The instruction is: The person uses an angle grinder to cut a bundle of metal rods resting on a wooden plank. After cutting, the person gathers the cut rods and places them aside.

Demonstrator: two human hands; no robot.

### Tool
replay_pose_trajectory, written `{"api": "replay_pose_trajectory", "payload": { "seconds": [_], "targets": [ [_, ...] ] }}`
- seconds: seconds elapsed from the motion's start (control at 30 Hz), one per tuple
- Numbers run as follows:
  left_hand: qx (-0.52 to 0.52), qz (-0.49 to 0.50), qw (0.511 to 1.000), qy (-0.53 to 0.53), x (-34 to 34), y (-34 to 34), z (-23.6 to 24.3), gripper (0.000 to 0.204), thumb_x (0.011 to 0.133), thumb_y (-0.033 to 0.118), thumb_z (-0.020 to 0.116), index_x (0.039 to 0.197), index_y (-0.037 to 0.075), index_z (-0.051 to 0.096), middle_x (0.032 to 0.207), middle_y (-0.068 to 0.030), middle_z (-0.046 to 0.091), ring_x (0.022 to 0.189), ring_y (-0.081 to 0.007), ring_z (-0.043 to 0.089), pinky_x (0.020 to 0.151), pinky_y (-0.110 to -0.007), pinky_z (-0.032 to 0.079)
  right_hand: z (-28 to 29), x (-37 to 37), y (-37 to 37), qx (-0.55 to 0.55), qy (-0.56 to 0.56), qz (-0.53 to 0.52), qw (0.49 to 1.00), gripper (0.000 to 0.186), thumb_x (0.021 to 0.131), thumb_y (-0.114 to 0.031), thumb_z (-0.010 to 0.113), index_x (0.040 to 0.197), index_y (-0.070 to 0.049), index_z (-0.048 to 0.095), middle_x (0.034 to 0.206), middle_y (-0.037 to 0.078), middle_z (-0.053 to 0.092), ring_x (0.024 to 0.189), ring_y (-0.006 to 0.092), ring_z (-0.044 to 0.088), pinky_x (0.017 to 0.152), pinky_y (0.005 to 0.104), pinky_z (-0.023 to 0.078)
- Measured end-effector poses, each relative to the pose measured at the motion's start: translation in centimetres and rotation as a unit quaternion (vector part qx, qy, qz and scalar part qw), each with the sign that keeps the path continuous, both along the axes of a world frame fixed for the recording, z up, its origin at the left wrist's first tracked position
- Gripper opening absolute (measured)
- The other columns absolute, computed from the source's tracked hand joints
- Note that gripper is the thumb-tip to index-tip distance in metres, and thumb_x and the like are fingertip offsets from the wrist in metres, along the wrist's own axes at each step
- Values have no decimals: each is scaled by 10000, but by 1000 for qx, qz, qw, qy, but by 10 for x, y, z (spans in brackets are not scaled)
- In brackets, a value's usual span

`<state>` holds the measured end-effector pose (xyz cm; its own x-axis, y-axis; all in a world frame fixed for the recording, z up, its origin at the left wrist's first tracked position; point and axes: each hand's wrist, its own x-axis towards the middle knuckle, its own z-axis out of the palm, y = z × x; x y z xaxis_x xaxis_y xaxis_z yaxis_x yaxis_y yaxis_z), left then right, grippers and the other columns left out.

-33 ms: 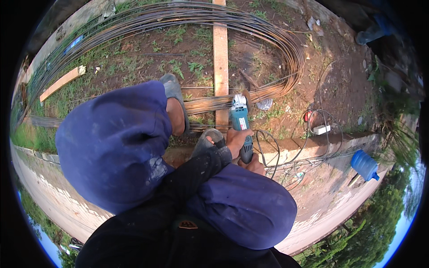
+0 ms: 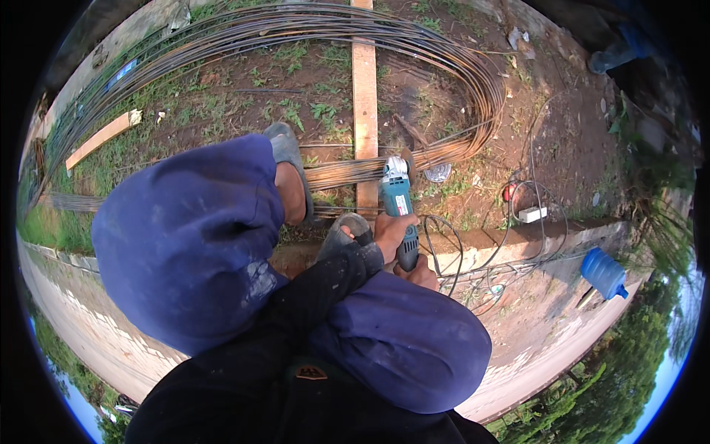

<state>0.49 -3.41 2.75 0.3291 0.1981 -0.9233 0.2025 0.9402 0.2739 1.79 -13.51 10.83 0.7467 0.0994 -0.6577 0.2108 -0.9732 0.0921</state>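
Nothing has shifted: both hands (image 2: 399,244) grip the angle grinder (image 2: 398,203) as before (disc at the rebar (image 2: 444,152)).

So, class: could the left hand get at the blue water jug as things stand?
Probably not. The left hand grips the angle grinder, and the blue water jug lies far off to the right, beyond the cables.

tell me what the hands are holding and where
Both hold an angle grinder by its body: left hand around the middle, right hand at the rear end.
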Motion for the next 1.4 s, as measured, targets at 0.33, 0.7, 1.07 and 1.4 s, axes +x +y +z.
{"api": "replay_pose_trajectory", "payload": {
  "seconds": [0.33, 0.7, 1.07, 1.4],
  "targets": [
    [-5, 6, 1000, -12, 4, 4, -5, 200, 728, 164, 749, 812, 10, 653, 710, -52, 612, 606, -169, 592, 567, -358, 456, 5, 7, 9, 31, 27, 28, 999, 415, 784, -324, 718, 1039, -32, 570, 815, 254, 695, 836, 438, 686, 793, 519, 514],
    [-8, 7, 1000, -17, 5, 5, -12, 189, 726, 158, 746, 799, 20, 640, 720, -47, 603, 615, -165, 584, 573, -347, 455, -1, 8, 9, 27, 5, 54, 998, 429, 755, -330, 742, 1005, -30, 566, 799, 247, 694, 805, 425, 688, 749, 515, 524],
    [7, 0, 1000, -6, 11, 15, -14, 226, 718, 157, 741, 833, -2, 628, 720, -83, 597, 604, -197, 605, 566, -367, 481, -4, 14, 18, 32, -4, 39, 999, 471, 691, -358, 787, 1003, -54, 608, 813, 255, 690, 820, 437, 687, 750, 516, 541],
    [11, 3, 1000, -5, 14, 22, -10, 209, 714, 150, 737, 816, 5, 627, 707, -66, 592, 602, -179, 589, 555, -353, 457, -11, 13, 16, 62, -36, 76, 995, 444, 719, -382, 788, 931, -43, 595, 750, 245, 683, 745, 430, 685, 676, 525, 538]
  ]
}}
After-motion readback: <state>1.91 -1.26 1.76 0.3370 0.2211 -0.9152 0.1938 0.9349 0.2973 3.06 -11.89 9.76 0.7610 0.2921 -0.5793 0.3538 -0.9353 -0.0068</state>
